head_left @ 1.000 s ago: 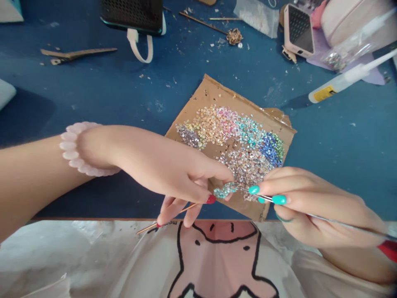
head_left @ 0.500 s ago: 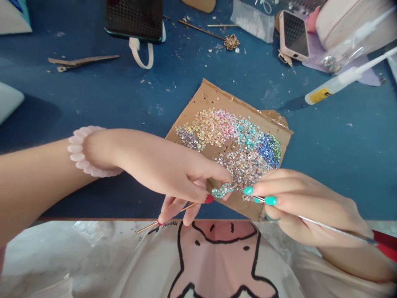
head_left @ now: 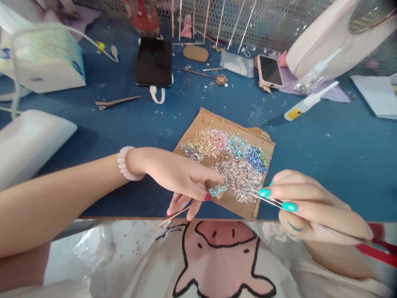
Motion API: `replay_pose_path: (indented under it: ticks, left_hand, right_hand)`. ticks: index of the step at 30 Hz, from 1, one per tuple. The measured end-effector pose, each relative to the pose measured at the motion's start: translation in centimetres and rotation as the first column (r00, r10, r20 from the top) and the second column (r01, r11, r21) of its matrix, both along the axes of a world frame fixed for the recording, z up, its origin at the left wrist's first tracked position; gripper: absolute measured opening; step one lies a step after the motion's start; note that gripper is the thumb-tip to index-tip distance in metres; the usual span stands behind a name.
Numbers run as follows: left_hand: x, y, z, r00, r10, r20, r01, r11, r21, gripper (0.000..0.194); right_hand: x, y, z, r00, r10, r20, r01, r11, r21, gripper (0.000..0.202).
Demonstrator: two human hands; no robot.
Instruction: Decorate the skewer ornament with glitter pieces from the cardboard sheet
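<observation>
My left hand [head_left: 176,171], with a bracelet of pale pink beads at the wrist, grips a thin copper-coloured hair stick [head_left: 173,217]. At the stick's upper end, beside my thumb and forefinger, is a small ornament [head_left: 218,190] covered in turquoise stones. My right hand [head_left: 319,207] pinches a pair of metal tweezers [head_left: 273,201]. Their tips are over the pile of pale rhinestones [head_left: 240,176]; whether they hold a stone is too small to tell. Under the stones lies a piece of cardboard [head_left: 201,118], with pink, yellow, turquoise, blue, green and grey groups along its far side.
A glue bottle [head_left: 297,111] stands to the right, behind the cardboard. Further back lie a pink phone [head_left: 270,71], a bag of white beads [head_left: 237,64], a flower-topped hair stick [head_left: 221,80] and a black phone [head_left: 154,62]. A hair clip [head_left: 118,102] and tissue pack [head_left: 52,68] are left.
The tweezers have drawn back from the turquoise ornament to the right, over the pale stones. My left hand keeps its hold on the hair stick. The view has tilted up, showing more of the table's back.
</observation>
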State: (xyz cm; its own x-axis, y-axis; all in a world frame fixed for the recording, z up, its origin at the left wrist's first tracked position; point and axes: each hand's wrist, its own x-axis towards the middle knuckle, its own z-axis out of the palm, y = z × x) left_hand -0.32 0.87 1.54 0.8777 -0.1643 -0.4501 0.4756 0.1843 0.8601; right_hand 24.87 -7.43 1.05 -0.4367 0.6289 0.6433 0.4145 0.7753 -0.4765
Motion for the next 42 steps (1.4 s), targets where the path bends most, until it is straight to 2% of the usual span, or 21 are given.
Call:
replay_pose_path:
  ticks: [2, 4, 7, 9, 12, 15, 18, 21, 26, 29, 35, 42]
  left_hand:
    - [0.0, 0.1, -0.2, 1.0, 0.005, -0.015, -0.006, 1.0, -0.024, 0.003]
    - [0.1, 0.1, -0.4, 1.0, -0.013, -0.02, 0.012, 0.999, -0.052, 0.007]
    - [0.1, 0.0, -0.7, 1.0, -0.01, -0.025, 0.009, 0.999, -0.042, 0.007]
    - [0.0, 0.0, -0.9, 1.0, 0.002, -0.029, -0.004, 0.998, -0.06, 0.007]
    - [0.0, 0.0, -1.2, 0.999, 0.002, -0.037, -0.003, 0.999, -0.049, 0.009]
    - [0.0, 0.0, -1.1, 0.999, -0.004, -0.046, 0.003, 0.999, -0.034, 0.012]
    - [0.1, 0.0, -0.9, 0.999, -0.006, -0.046, 0.005, 1.0, -0.024, 0.009]
    - [0.1, 0.1, -0.9, 0.999, -0.015, -0.039, 0.014, 1.0, -0.028, 0.004]
    - [0.0, 0.0, -1.0, 0.999, 0.004, -0.053, -0.007, 0.999, -0.048, 0.006]
    - [-0.1, -0.1, -1.0, 0.997, 0.02, -0.072, -0.024, 0.998, -0.056, 0.006]
    - [-0.1, -0.1, -0.9, 0.997, 0.017, -0.08, -0.021, 0.998, -0.056, 0.008]
    - [0.0, 0.0, -0.7, 0.999, 0.005, -0.039, -0.007, 0.998, -0.058, 0.009]
  right_hand:
    - [0.0, 0.2, 0.5, 0.996, 0.082, -0.046, -0.076, 0.99, 0.116, 0.005]
    - [-0.3, 0.3, 1.0, 0.991, 0.126, -0.041, -0.116, 0.975, 0.192, 0.007]
    - [-0.9, -0.5, 0.7, 0.994, 0.082, -0.066, -0.062, 0.963, 0.264, 0.009]
    - [-1.2, -1.5, -0.3, 0.99, 0.057, -0.128, -0.028, 0.977, 0.213, 0.016]
    - [-1.8, -2.9, -2.4, 0.966, 0.088, -0.243, -0.074, 0.995, 0.066, 0.042]
    - [-2.6, -3.3, -3.6, 0.96, 0.028, -0.278, -0.055, 0.995, -0.088, 0.042]
    - [-3.0, -3.1, -3.7, 0.948, 0.016, -0.317, -0.072, 0.983, -0.168, 0.036]
    - [-3.1, -3.2, -3.6, 0.955, 0.001, -0.296, -0.051, 0.985, -0.163, 0.033]
    - [-3.1, -3.6, -3.6, 0.969, -0.127, -0.21, 0.096, 0.984, -0.149, 0.036]
    - [-3.2, -3.4, -3.5, 0.979, -0.101, -0.177, 0.073, 0.985, -0.158, 0.033]
    - [-3.2, -3.2, -3.5, 0.985, -0.052, -0.166, 0.038, 0.995, -0.09, 0.037]
    - [-3.5, -3.2, -3.2, 0.973, 0.006, -0.232, -0.039, 0.989, -0.14, 0.032]
